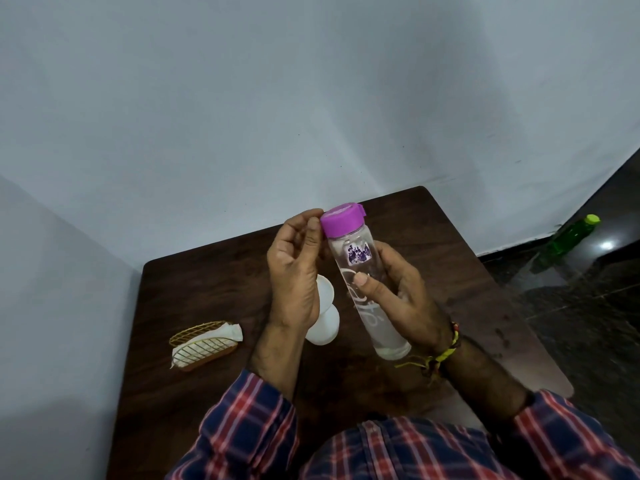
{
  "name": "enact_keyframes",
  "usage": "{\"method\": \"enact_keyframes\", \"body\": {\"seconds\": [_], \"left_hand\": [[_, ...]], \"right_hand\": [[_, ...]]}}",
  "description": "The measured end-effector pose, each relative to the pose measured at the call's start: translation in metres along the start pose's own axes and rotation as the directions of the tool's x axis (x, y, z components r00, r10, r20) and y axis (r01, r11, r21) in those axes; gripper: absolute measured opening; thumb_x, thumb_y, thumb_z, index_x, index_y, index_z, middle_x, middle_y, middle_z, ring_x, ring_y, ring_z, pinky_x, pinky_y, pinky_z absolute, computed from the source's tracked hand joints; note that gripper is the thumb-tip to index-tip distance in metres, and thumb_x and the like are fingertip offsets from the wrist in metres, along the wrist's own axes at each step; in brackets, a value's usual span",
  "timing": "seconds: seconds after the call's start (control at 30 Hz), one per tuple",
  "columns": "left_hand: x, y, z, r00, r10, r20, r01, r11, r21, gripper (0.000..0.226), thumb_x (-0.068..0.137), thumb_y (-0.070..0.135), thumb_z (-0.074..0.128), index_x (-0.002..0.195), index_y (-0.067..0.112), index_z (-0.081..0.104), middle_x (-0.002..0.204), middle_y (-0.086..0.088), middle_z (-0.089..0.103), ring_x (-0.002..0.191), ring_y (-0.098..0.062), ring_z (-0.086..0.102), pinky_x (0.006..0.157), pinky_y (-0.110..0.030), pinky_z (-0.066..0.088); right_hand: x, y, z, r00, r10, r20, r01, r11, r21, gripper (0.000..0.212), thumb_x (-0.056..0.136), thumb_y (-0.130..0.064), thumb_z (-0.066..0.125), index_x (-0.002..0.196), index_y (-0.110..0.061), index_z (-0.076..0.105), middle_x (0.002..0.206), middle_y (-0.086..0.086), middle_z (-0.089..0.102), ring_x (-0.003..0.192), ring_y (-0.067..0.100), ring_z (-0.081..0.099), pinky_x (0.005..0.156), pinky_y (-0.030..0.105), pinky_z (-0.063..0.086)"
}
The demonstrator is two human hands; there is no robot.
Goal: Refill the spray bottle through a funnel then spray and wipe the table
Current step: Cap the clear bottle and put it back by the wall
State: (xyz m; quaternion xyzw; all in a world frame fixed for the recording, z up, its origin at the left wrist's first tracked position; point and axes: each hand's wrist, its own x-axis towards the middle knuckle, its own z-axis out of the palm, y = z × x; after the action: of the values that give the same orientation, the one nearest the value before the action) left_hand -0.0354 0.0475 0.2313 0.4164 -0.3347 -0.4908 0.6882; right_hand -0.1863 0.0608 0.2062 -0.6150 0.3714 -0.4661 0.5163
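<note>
At nine o'clock on the dark wooden table (194,282) we saw a gold wire napkin holder (202,344) lying tilted, white napkins (227,334) tucked inside. At three o'clock, well apart from the table, a green bottle (573,235) with a yellow-green cap stood against the pale wall (311,98) on the glossy dark floor (588,306).

Clear bottle (367,292): white cursive script runs lengthwise down its side, partly covered by the thumb of the right hand (398,289); letters not legible. Small purple-and-white sticker (359,253) below the cap, print unreadable. No other text seen.
</note>
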Motion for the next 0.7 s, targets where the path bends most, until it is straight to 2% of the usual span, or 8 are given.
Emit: {"method": "enact_keyframes", "body": {"seconds": [0.07,0.13,0.23,0.37,0.47,0.6,0.7], "left_hand": [[-0.004,0.002,0.001,0.999,0.041,0.024,-0.042,0.998,0.036,0.038,0.090,0.041,0.062,0.108,0.008,0.069,0.111,-0.012,0.071,0.103,-0.030,0.065,0.089,-0.050,0.050],[-0.006,0.007,0.005,0.997,0.055,0.049,-0.059,0.995,0.078,0.052,0.086,0.049,0.066,0.114,0.005,0.068,0.115,-0.015,0.070,0.108,-0.034,0.065,0.090,-0.048,0.052],[-0.006,0.013,0.008,0.996,0.065,0.056,-0.073,0.984,0.163,0.055,0.073,0.033,0.077,0.117,0.003,0.065,0.106,-0.005,0.074,0.096,-0.018,0.069,0.080,-0.030,0.058],[-0.004,0.012,0.002,0.996,-0.003,0.092,-0.004,0.997,0.071,0.056,0.075,0.028,0.076,0.124,0.005,0.062,0.115,-0.014,0.071,0.106,-0.026,0.066,0.087,-0.034,0.057],[-0.006,0.012,0.003,0.986,-0.045,0.161,0.041,0.999,0.030,0.050,0.085,0.026,0.071,0.129,0.006,0.059,0.121,-0.010,0.069,0.113,-0.025,0.063,0.093,-0.037,0.054],[-0.012,0.013,0.010,0.988,0.030,0.150,-0.050,0.989,0.137,0.044,0.085,0.018,0.063,0.128,0.007,0.058,0.117,0.001,0.071,0.110,-0.015,0.067,0.083,-0.024,0.056],[-0.010,0.015,0.009,0.988,0.039,0.149,-0.061,0.987,0.149,0.047,0.082,0.017,0.066,0.128,0.010,0.060,0.119,-0.004,0.069,0.111,-0.018,0.066,0.084,-0.025,0.056]], "right_hand": [[0.001,-0.001,0.001,1.000,-0.013,-0.011,0.012,0.999,-0.038,0.049,0.089,-0.031,0.064,0.131,-0.010,0.051,0.115,0.007,0.067,0.105,0.026,0.067,0.090,0.050,0.055],[0.002,-0.001,0.001,0.999,-0.031,-0.022,0.030,0.998,-0.063,0.051,0.088,-0.033,0.066,0.131,-0.010,0.051,0.115,0.006,0.067,0.104,0.025,0.067,0.088,0.048,0.056],[0.003,0.000,0.002,0.998,-0.053,-0.025,0.051,0.996,-0.067,0.053,0.087,-0.035,0.066,0.132,-0.010,0.051,0.116,0.004,0.067,0.106,0.024,0.067,0.089,0.046,0.057],[0.001,0.001,0.001,0.995,-0.087,-0.039,0.084,0.993,-0.080,0.055,0.086,-0.033,0.069,0.132,-0.009,0.051,0.117,0.002,0.067,0.107,0.024,0.067,0.090,0.045,0.057],[0.001,0.002,0.001,0.990,-0.125,-0.062,0.118,0.986,-0.115,0.055,0.085,-0.031,0.072,0.130,-0.010,0.051,0.113,0.000,0.067,0.102,0.022,0.068,0.085,0.044,0.058],[0.001,0.003,0.003,0.987,-0.142,-0.074,0.133,0.985,-0.114,0.056,0.083,-0.029,0.074,0.130,-0.009,0.050,0.111,-0.001,0.068,0.098,0.019,0.070,0.081,0.038,0.060],[0.001,0.003,0.002,0.988,-0.143,-0.055,0.137,0.985,-0.104,0.055,0.084,-0.025,0.076,0.130,-0.010,0.050,0.113,-0.002,0.068,0.101,0.019,0.070,0.084,0.034,0.059]]}}
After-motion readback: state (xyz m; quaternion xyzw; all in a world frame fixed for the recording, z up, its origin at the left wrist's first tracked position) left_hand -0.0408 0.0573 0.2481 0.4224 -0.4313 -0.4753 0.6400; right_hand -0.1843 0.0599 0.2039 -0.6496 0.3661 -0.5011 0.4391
